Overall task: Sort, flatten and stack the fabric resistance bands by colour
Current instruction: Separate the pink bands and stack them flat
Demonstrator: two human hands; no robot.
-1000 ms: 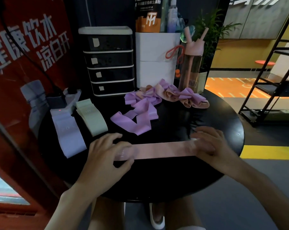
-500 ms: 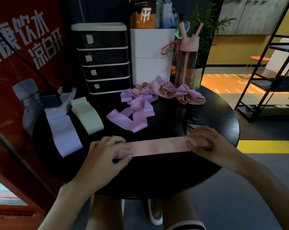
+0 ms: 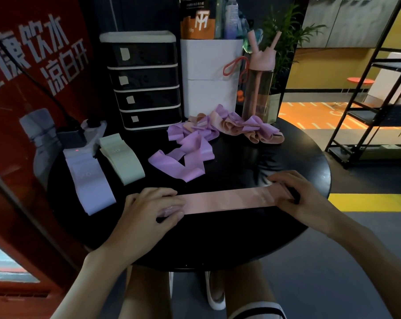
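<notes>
Since the round black table [image 3: 241, 245] takes up most of the view, start there: everything for the job sits on it. Left of it is a big red banner [image 3: 22, 88] with white lettering, and off to the right a black rack [image 3: 367, 100] stands on the floor. At the back edge of the table there's a set of dark drawers [image 3: 146, 84], a white box [image 3: 208, 77] next to it, then a pink bottle [image 3: 259, 88] with a plant [image 3: 284, 35] behind.

The pink band [image 3: 227, 200] lies flat near the front edge, pulled out straight left to right. Just behind it, a bit apart, is a loose tangle of purple bands [image 3: 183, 162], and further back, right up against the box and bottle, a crumpled heap [image 3: 241, 127] of pink and purple ones mixed together. On the left side there's a lilac stack [image 3: 89, 180] and a green stack [image 3: 123, 160] side by side, both flattened, with the lilac one's near end close to the left hand.

The left hand [image 3: 146, 215] has curled fingers on the band's left end, thumb tucked at its near edge, so it's pinching it. The right hand [image 3: 293, 194] is curled over the right end and hides it. A power strip [image 3: 73, 137] with a red light sits at the far end of the lilac stack.
</notes>
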